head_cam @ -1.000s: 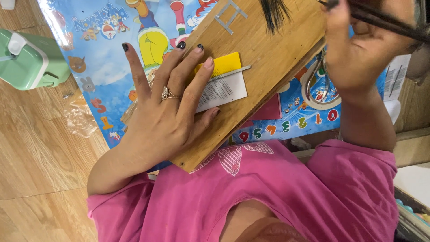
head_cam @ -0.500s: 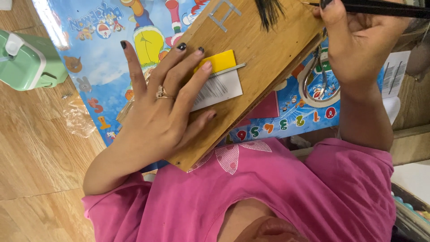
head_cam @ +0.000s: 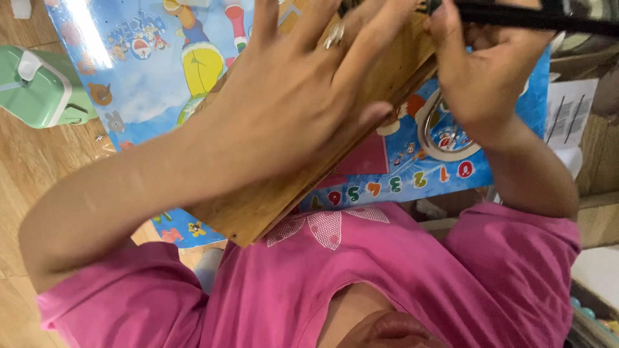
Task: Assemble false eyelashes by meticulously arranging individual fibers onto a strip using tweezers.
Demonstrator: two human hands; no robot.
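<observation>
My left hand [head_cam: 303, 96], with a ring on one finger, lies flat with its fingers spread on a slanted wooden board [head_cam: 258, 212]. The board rests over a blue cartoon mat [head_cam: 148, 71]. My right hand [head_cam: 483, 84] is at the board's upper right edge, closed around a long black handle [head_cam: 529, 16] that runs off to the right. The yellow and white slips on the board are hidden under my left hand. My pink shirt [head_cam: 361, 283] fills the bottom of the view.
A pale green lidded container [head_cam: 39, 87] stands on the wooden floor [head_cam: 26, 167] at the left. A white ring-shaped thing [head_cam: 438, 138] lies on the mat under my right wrist. White printed paper [head_cam: 567, 113] lies at the right edge.
My left hand has slid up the board and now covers the yellow and white slips. My right hand stays on the black handle, and the view has moved closer.
</observation>
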